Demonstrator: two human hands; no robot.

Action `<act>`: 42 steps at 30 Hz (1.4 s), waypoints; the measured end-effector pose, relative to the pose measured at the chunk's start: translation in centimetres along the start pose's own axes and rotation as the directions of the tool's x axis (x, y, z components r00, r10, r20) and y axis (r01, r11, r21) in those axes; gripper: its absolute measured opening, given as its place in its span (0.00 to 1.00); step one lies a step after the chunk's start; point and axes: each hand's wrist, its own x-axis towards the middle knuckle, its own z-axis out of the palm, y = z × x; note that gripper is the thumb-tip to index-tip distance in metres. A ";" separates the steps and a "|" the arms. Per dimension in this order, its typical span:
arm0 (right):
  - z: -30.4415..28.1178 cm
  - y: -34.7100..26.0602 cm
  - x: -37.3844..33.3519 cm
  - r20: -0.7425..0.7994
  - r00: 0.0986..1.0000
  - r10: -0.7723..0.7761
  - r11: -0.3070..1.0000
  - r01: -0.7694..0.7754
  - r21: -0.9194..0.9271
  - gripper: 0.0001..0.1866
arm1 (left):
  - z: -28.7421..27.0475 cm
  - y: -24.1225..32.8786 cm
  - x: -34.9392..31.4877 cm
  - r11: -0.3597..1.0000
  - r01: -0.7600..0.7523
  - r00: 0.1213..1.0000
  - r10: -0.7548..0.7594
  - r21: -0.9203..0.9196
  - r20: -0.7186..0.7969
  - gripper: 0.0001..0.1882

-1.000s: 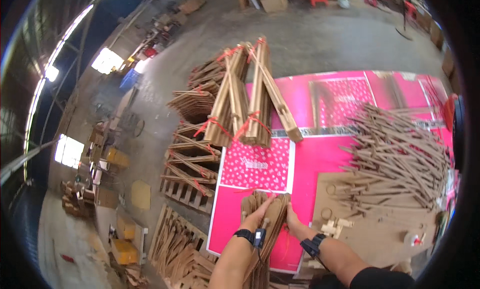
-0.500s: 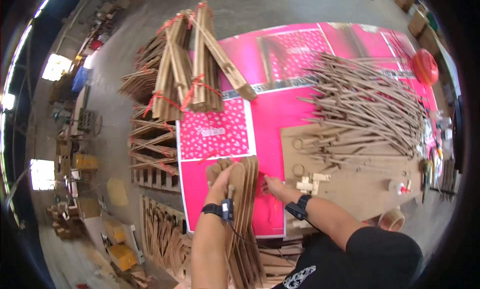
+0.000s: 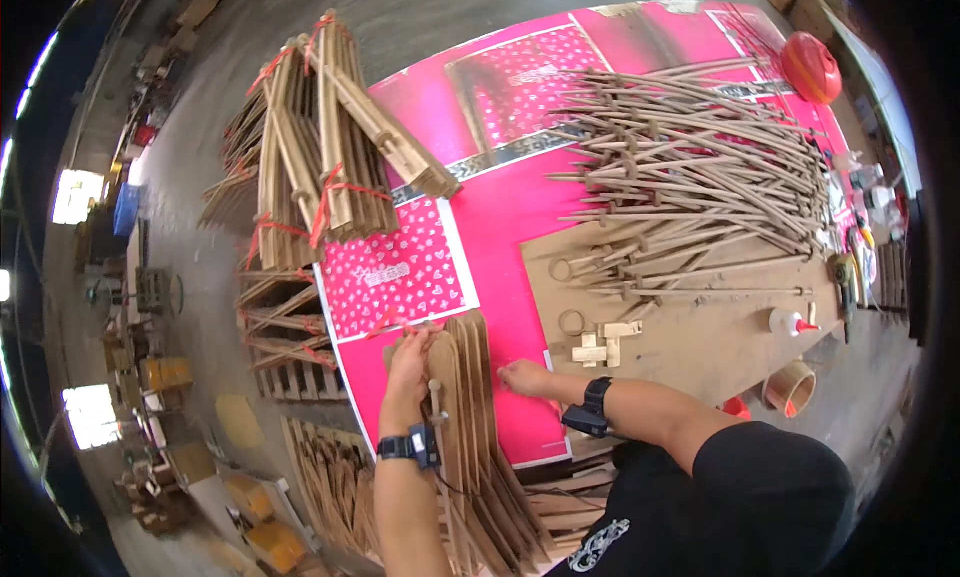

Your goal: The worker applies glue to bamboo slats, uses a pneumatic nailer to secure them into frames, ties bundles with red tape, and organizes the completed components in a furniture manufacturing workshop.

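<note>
A stack of long flat wooden slats (image 3: 470, 397) with rounded ends stands on edge, leaning over the table's near side. My left hand (image 3: 408, 365) is closed around the stack's upper left, its fingertips at the rounded ends. A strip of red tie (image 3: 385, 330) shows beside those fingers. Along my left wrist runs a thin knobbed stick (image 3: 435, 402), resting against the slats. To the right of the stack, over the pink cover (image 3: 490, 247), my right hand (image 3: 525, 379) is closed with fingers curled; what it pinches, if anything, I cannot make out.
Slat bundles (image 3: 340, 137) tied in red lie at the far left. Many thin knobbed sticks (image 3: 690, 177) are heaped at the right, partly over a brown board (image 3: 680, 357). A glue bottle (image 3: 790, 322), a tape roll (image 3: 790, 387) and a red ball of twine (image 3: 810, 67) are at the right.
My view has shifted, so the table sits differently. My left hand has slid to the stack's left side. My right hand stays just right of the slats, still closed.
</note>
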 end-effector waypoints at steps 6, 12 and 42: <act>0.7 1.9 1.1 -0.140 0.987 -0.078 0.996 0.083 0.035 0.25 | -0.8 1.4 -2.8 0.982 -0.053 0.998 0.047 0.182 0.037 0.15; 0.4 0.2 -1.3 -0.326 0.941 -0.092 0.995 0.099 0.005 0.21 | -2.3 1.1 -5.1 0.973 -0.111 0.993 0.114 0.201 -0.003 0.17; -6.4 -14.4 -17.8 0.204 0.858 -0.471 0.578 0.476 -0.663 0.16 | 2.1 -6.3 -13.9 0.763 -0.636 0.758 0.646 0.116 -0.087 0.11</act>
